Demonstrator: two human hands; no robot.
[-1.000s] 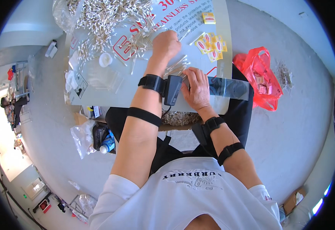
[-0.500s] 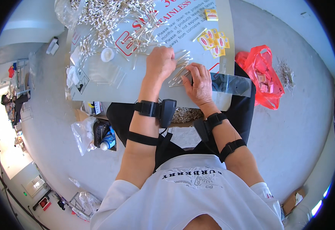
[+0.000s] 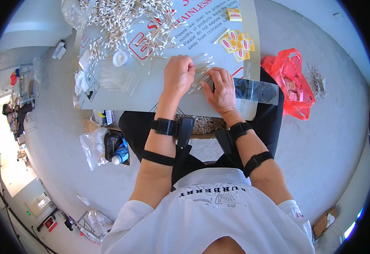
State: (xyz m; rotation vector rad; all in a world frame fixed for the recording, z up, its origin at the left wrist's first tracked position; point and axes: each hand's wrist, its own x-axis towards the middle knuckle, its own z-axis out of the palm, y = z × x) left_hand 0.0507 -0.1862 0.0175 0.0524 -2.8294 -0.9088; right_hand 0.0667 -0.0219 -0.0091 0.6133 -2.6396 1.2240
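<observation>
My left hand is closed in a fist-like pinch over the table, beside a small loose row of white-tipped cotton swabs. What its fingers hold is hidden beneath them. On the other side of that row, my right hand rests with bent fingers and the thumb apart from the forefinger; its fingertips touch the swab ends. Farther off, a large heap of cotton swabs covers the back left of the table. A round white lid or small tub and some clear plastic sleeves lie left of my left hand.
Small yellow-and-white packets lie at the right of the printed metal-look table. A red plastic bag with packs inside stands beyond the right edge. More swabs fill a box at my lap; a blue-labelled bottle stands lower left.
My left hand has moved slightly nearer to me. My right hand keeps about the same place at the swabs, and the whole view has shifted a little.
</observation>
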